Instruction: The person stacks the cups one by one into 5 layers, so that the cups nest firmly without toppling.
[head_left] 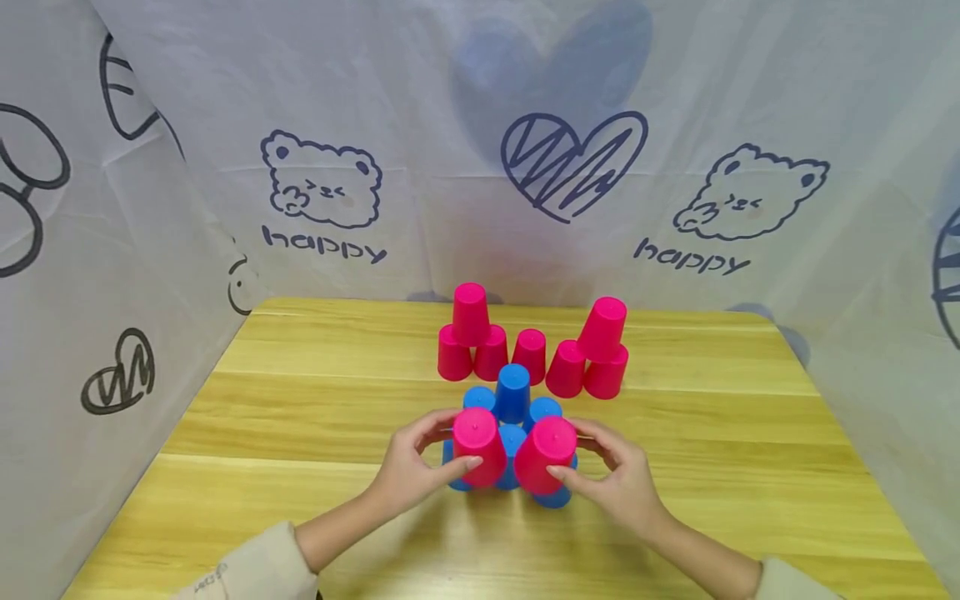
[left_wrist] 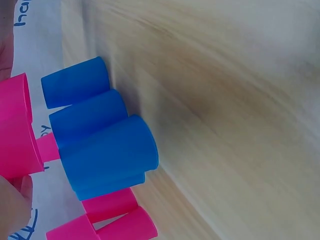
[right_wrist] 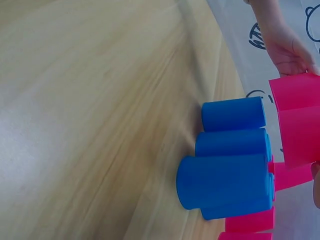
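Note:
My left hand (head_left: 411,463) grips an upside-down pink cup (head_left: 480,454), thumb on the near side. A second upside-down pink cup (head_left: 546,460) is held by my right hand (head_left: 624,485) in the same way. Both cups hang side by side above a cluster of several blue cups (head_left: 513,396), which they partly hide in the head view. The wrist views show the blue cups (left_wrist: 110,152) (right_wrist: 225,182) below the held cups, mouths toward the table. How the blue cups rest on or beside one another is partly hidden.
Behind the blue cups stand inverted pink cups: a left pair with a pink cup (head_left: 471,312) on top, a single pink cup (head_left: 531,357) in the middle, and a right pair topped by another pink cup (head_left: 602,327). White printed cloth (head_left: 450,208) surrounds the wooden table (head_left: 300,400).

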